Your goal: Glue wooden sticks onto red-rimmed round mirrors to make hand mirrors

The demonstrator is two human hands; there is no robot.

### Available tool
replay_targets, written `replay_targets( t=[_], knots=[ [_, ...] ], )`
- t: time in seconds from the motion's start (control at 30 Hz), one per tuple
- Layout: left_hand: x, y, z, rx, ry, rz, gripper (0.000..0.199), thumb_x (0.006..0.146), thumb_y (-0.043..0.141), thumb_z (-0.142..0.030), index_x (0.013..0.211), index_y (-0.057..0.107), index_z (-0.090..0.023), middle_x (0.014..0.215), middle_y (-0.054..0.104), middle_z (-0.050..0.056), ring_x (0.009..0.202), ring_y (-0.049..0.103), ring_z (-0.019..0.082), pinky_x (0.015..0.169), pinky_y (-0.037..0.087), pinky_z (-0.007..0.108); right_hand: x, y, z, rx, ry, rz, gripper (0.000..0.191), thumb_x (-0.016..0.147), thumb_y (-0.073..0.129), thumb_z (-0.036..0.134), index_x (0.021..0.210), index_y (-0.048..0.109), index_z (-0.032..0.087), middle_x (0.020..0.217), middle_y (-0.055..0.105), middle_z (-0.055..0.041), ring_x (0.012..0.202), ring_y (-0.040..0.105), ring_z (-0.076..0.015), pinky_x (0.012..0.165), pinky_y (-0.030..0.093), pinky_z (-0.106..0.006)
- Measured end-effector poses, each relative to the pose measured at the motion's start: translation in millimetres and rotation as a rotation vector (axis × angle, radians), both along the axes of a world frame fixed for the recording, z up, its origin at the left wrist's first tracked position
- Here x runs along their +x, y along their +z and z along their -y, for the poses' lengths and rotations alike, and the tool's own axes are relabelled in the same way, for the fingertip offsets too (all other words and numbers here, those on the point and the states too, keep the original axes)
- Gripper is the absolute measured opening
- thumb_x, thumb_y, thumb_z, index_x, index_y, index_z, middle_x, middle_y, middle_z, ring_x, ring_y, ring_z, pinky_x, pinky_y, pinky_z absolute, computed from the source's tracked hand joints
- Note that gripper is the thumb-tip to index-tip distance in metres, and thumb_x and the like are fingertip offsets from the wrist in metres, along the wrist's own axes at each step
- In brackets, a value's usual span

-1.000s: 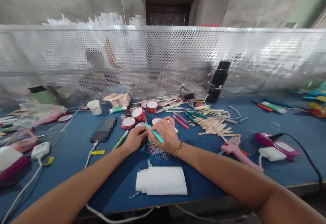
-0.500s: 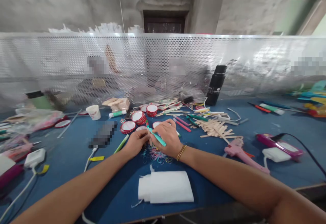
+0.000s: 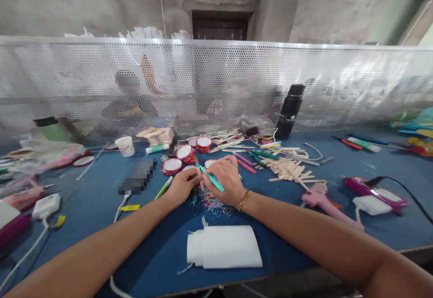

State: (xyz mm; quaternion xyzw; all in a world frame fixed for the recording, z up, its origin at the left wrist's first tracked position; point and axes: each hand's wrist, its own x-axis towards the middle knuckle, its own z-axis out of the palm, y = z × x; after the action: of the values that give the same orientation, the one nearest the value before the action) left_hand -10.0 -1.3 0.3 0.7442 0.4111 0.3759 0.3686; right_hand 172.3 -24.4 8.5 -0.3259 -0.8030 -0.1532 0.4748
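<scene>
My left hand (image 3: 181, 188) pinches a wooden craft stick (image 3: 199, 170) upright; its top end is coloured red and green. In my right hand (image 3: 228, 177), a turquoise marker (image 3: 215, 182) slants across, its upper end close beside the stick. Whether the marker touches the wood I cannot tell. Beneath both hands lies a loose heap of small coloured rubber bands (image 3: 213, 205). Just beyond them are red-rimmed round tape rolls or lids (image 3: 185, 152). A green marker (image 3: 163, 188) rests left of my left hand. Closer to me is a folded white cloth (image 3: 232, 247).
Plain craft sticks (image 3: 287, 168) are piled at the right, with a pink glue gun (image 3: 323, 201) before them. A black bottle (image 3: 290, 112) stands by the perforated metal screen (image 3: 203, 63). Left are a phone (image 3: 138, 176) on a cable and a paper cup (image 3: 125, 146).
The view has shifted slightly. Both hands stay close together over the rubber bands, still holding the stick and the turquoise marker; the stick shows a little more clearly now.
</scene>
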Motion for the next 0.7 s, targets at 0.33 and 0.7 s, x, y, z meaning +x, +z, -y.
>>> replay_targets(
  t=[0.33,0.7],
  knots=[
    [-0.4,0.9,1.3,0.052,0.008,-0.022,0.037,0.085,0.056,-0.046,0.063,0.057,-0.016,0.061,0.051,-0.002,0.058,0.043,0.012,0.056,0.034,0.024,0.2,-6.7,-1.9,-0.048,0.008,-0.016,0.010,0.091,0.054,0.029,0.086,0.058,0.021,0.083,0.068,-0.0025,0.089,0.059,-0.0198,0.094,0.029,-0.041],
    [0.8,-1.0,1.2,-0.042,-0.008,0.026,0.034,0.082,0.058,-0.048,0.071,0.063,-0.016,0.064,0.062,0.001,0.056,0.049,0.013,0.055,0.037,0.025,19.0,5.6,-12.9,-0.066,-0.113,-0.071,0.015,0.092,0.054,0.031,0.083,0.062,0.022,0.080,0.069,-0.0001,0.080,0.059,-0.0171,0.093,0.029,-0.038]
  ],
)
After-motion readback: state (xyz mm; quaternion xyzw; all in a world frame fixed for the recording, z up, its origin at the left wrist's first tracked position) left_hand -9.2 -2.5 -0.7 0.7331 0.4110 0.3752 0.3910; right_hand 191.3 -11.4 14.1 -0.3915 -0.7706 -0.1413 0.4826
